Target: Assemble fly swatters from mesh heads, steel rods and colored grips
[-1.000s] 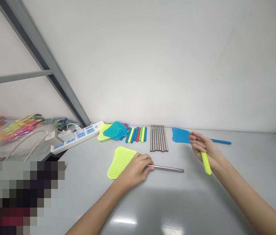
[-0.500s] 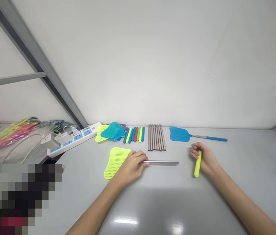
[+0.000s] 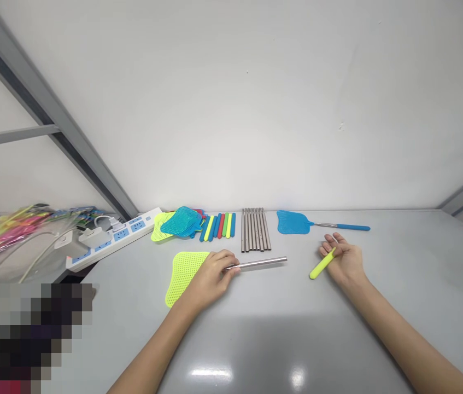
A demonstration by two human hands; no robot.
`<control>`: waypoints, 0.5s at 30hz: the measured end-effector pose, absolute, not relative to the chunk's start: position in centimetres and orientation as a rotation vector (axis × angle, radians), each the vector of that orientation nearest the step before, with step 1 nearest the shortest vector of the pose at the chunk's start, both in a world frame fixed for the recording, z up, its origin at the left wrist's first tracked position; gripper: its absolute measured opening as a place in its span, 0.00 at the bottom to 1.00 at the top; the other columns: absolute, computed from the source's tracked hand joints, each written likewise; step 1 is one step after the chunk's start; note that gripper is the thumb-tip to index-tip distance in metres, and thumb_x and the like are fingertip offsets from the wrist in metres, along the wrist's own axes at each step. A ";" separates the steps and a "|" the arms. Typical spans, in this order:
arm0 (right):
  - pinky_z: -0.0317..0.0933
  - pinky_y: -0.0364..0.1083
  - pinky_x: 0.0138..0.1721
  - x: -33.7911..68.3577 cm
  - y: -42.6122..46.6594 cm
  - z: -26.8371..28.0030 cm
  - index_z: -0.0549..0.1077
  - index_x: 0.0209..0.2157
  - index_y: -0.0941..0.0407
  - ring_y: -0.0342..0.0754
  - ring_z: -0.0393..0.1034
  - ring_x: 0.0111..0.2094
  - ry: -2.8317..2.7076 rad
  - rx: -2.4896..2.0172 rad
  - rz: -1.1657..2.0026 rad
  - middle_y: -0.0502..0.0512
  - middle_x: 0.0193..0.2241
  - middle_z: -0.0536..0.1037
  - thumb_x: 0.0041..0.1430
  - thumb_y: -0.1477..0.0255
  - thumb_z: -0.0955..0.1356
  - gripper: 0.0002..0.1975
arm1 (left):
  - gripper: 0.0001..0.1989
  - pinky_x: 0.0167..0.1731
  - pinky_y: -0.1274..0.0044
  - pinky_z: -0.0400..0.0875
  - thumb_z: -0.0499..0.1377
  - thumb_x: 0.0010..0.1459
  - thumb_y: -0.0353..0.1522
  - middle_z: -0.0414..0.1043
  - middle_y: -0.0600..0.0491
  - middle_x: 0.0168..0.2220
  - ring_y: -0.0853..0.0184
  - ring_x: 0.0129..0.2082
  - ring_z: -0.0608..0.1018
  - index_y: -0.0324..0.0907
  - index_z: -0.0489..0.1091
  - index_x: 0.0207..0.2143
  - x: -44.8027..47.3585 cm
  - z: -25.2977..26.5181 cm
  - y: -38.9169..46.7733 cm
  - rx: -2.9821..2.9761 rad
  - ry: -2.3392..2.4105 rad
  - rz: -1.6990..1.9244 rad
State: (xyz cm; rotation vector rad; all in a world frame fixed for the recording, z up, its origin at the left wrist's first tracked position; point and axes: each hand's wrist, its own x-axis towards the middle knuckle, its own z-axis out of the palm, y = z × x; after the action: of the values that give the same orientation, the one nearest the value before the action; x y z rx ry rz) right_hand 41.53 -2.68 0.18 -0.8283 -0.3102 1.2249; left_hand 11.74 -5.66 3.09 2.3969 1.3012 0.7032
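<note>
My left hand [image 3: 218,273] is closed around the joint between a yellow-green fly swatter head [image 3: 186,273] and a metal rod [image 3: 262,263]. The rod points right, its far end tilted a little away from me; the joint itself is hidden by my fingers. To the right, my right hand [image 3: 344,260], palm turned up, grips a yellow handle sleeve [image 3: 321,265] between thumb and fingers. The sleeve slants down to the left, apart from the rod's end. Beyond my right hand lies a blue fly swatter [image 3: 294,222] with a metal rod and a blue handle [image 3: 353,227].
Several metal rods [image 3: 255,230] lie side by side at the back. Left of them are coloured handle sleeves [image 3: 220,225] and stacked swatter heads [image 3: 182,221]. A power strip [image 3: 110,243] with plugs and bagged colourful items [image 3: 22,230] are at the left. A wall stands behind the table.
The yellow handle sleeve has swung from nearly upright to a slant, its lower end moving left as my right hand turned over. The rod's far end has tipped up slightly. The camera view has shifted.
</note>
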 end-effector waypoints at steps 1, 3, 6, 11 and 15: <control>0.52 0.39 0.16 41.6 -2.7 0.3 0.60 0.27 0.55 0.37 0.52 0.17 -0.308 -0.840 1.198 0.47 0.25 0.60 0.24 0.84 0.57 0.20 | 0.09 0.35 0.75 0.61 0.47 0.56 0.32 0.66 0.53 0.35 0.68 0.34 0.68 0.43 0.66 0.32 11.8 3.1 -5.7 2.401 1.291 0.697; 0.52 0.38 0.17 41.7 -2.7 0.8 0.61 0.27 0.54 0.36 0.52 0.18 -0.349 -0.837 1.141 0.46 0.25 0.60 0.24 0.85 0.57 0.21 | 0.09 0.35 0.75 0.61 0.46 0.57 0.32 0.66 0.53 0.34 0.68 0.33 0.68 0.42 0.65 0.32 11.9 3.1 -5.7 2.398 1.267 0.686; 0.53 0.37 0.19 41.8 -2.9 1.5 0.62 0.28 0.54 0.35 0.53 0.19 -0.515 -0.801 1.014 0.46 0.27 0.60 0.25 0.85 0.57 0.22 | 0.10 0.34 0.75 0.61 0.44 0.58 0.33 0.66 0.54 0.32 0.68 0.32 0.67 0.42 0.63 0.33 12.3 3.2 -5.9 2.367 1.263 0.648; 0.56 0.37 0.24 41.1 -3.2 2.0 0.64 0.34 0.50 0.35 0.53 0.22 -0.821 -0.832 0.723 0.46 0.32 0.60 0.31 0.87 0.61 0.25 | 0.10 0.35 0.75 0.61 0.43 0.58 0.33 0.67 0.54 0.33 0.68 0.33 0.67 0.43 0.63 0.33 12.5 3.2 -6.0 2.358 1.275 0.592; 0.57 0.38 0.28 40.2 -3.3 1.8 0.62 0.40 0.48 0.37 0.56 0.25 -0.943 -0.844 0.702 0.47 0.34 0.60 0.36 0.84 0.65 0.27 | 0.11 0.39 0.74 0.60 0.43 0.59 0.33 0.68 0.56 0.40 0.68 0.38 0.66 0.46 0.62 0.40 12.5 2.9 -6.0 2.355 1.253 0.552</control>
State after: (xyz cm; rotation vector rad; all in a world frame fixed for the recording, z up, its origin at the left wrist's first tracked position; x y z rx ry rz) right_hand 40.24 -3.32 1.78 -0.8435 -0.9434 0.7024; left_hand 12.54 -5.98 2.90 2.3552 1.2528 0.5521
